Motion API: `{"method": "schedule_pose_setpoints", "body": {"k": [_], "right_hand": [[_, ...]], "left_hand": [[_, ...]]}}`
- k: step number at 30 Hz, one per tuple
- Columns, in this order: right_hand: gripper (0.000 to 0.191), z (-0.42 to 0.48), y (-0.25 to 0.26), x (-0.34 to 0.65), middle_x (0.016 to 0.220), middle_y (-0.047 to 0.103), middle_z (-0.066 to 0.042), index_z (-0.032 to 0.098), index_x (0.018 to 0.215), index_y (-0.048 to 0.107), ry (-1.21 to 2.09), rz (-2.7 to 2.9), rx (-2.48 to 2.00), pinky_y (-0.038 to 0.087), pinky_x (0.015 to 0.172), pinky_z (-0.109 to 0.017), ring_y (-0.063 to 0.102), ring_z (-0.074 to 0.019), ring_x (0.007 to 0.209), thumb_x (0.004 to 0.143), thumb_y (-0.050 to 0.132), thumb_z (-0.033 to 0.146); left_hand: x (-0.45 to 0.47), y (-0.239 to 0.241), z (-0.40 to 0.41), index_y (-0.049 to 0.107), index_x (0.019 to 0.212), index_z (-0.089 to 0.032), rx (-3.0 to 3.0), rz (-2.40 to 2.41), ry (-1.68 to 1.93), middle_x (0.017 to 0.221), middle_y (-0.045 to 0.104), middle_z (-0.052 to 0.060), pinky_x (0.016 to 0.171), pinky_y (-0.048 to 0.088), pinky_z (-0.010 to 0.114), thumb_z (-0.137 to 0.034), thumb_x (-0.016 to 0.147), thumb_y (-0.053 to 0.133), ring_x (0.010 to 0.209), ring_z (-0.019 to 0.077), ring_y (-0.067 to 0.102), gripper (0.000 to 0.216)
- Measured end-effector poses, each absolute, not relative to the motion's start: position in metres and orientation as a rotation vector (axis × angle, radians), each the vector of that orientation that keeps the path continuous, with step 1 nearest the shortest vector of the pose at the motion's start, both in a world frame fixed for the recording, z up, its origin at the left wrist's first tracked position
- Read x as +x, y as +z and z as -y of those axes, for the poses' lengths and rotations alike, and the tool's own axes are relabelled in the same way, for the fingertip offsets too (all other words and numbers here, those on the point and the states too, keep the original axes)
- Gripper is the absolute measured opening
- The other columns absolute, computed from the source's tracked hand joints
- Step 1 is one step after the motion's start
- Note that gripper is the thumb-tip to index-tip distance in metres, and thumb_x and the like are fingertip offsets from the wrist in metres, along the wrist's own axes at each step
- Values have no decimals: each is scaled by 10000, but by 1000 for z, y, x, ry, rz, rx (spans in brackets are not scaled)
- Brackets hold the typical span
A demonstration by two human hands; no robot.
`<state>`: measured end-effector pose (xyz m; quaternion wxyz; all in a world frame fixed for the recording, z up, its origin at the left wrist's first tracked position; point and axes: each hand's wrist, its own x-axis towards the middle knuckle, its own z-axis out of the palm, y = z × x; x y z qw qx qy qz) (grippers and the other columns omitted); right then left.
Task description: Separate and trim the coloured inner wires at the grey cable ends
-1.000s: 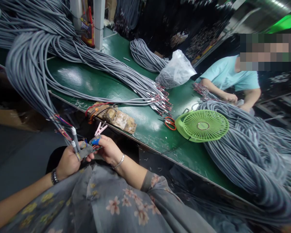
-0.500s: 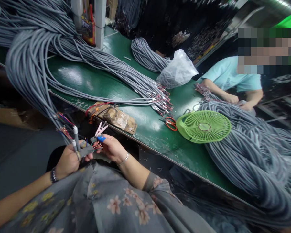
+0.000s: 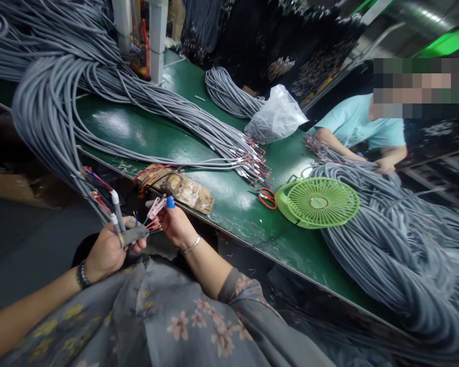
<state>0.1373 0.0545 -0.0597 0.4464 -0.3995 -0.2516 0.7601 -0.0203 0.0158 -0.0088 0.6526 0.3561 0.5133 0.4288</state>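
My left hand (image 3: pixel 109 247) is closed around grey cables (image 3: pixel 117 208) near their ends. One cable end (image 3: pixel 135 234) points right from my fingers, with thin coloured wires (image 3: pixel 152 226) fanning out of it. White-wrapped ends of other cables stick up above the fist. My right hand (image 3: pixel 179 227) is just right of these wires, fingers curled and the blue-covered thumb raised. A small pink clip (image 3: pixel 156 206), like a clothespin, is at its fingers. Its lower part and the exact grip are partly hidden.
A worn wooden block (image 3: pixel 187 189) sits at the edge of the green table (image 3: pixel 229 209). Orange-handled scissors (image 3: pixel 268 199) lie beside a green fan (image 3: pixel 319 201). Long cable bundles (image 3: pixel 168 102) cross the table. A clear plastic bag (image 3: pixel 277 117) lies behind. Opposite, a co-worker (image 3: pixel 348 122) handles cables.
My right thumb has lifted away from the wires, and the pink clip has turned. The left hand keeps its hold on the cables. The whole view has shifted slightly.
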Motion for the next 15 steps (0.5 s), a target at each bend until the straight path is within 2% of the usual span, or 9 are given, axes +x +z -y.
{"method": "schedule_pose_setpoints", "body": {"k": [8,15], "right_hand": [[563,-52,-49,128,551,549,28,177,694,702,1801,512,-939,467,572,-250,463,-112,538,818,848,706],[537,-53,-52,126,578,574,15,178,696,709,1753,492,-969,465,563,-253,488,-118,552,850,836,677]], "left_hand": [[-20,-14,-17,696,498,-209,841,-1153,923,456,662,22,434,362,240,-371,521,844,411,113,518,220],[-22,-20,-16,705,519,-193,841,-1163,917,474,674,35,456,369,240,-380,538,853,427,113,534,239]]}}
